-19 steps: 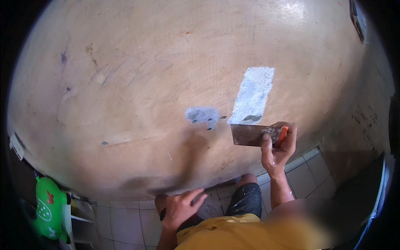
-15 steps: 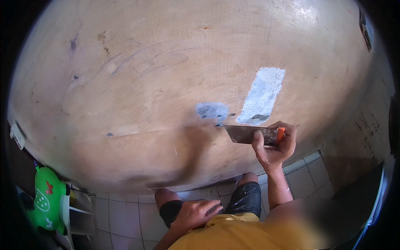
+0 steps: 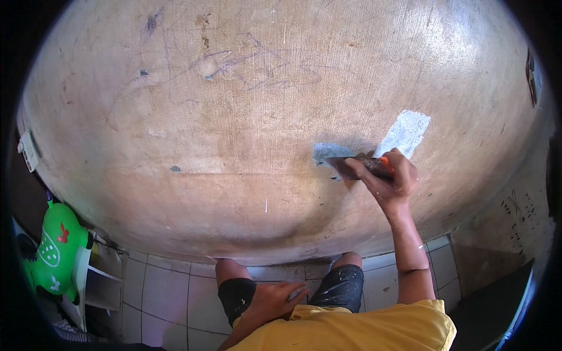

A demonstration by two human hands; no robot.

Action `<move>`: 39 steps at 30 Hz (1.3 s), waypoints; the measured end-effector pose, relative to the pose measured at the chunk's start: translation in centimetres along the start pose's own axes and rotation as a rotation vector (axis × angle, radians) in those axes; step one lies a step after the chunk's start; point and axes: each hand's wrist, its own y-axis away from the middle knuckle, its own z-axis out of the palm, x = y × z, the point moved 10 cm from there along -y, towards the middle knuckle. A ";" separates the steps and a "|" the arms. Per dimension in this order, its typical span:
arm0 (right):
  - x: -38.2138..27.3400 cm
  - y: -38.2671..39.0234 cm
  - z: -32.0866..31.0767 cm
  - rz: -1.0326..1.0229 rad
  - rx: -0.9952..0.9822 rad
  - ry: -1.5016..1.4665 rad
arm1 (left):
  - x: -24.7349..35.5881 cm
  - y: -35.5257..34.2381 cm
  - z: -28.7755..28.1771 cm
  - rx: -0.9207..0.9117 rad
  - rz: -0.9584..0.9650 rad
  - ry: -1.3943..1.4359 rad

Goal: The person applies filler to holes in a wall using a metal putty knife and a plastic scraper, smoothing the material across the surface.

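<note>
Tan wall (image 3: 252, 128), scuffed and scribbled, fills most of the view. On it, right of centre: flat scraper (image 3: 346, 168), dark blade, long axis roughly left–right, free end pointing left. That end overlaps the lower right of a grey-blue patch (image 3: 329, 151); firm contact or slight gap, can't tell. Right hand (image 3: 399, 178) is at the scraper's right end, fingers wrapped round it, thumb along the blade, a bit of orange showing in the grip. So the patch lies just left of the right hand, the nearer one by far. White oblong patch (image 3: 408, 131) slants up right, just above the right hand.

Left hand (image 3: 274, 301) is well apart, low, loosely curled over the lap by the yellow shirt (image 3: 363, 329); can't tell if it holds anything. Farther out: pale floor tiles (image 3: 165, 289), green toy animal (image 3: 63, 251) lower left.
</note>
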 end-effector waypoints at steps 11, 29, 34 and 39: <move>-0.3 0.9 0.0 0.025 0.005 0.013 | 0.0 0.4 -1.4 -0.055 0.028 -0.078; 1.2 1.8 3.2 0.439 -0.113 -0.150 | -0.6 0.5 -0.6 0.021 -0.004 0.020; 2.1 0.5 1.0 0.453 0.001 -0.085 | 0.5 0.4 -1.3 -0.001 0.019 -0.041; 2.0 1.2 0.9 0.504 0.005 -0.091 | 0.5 0.1 -2.2 0.034 0.005 -0.032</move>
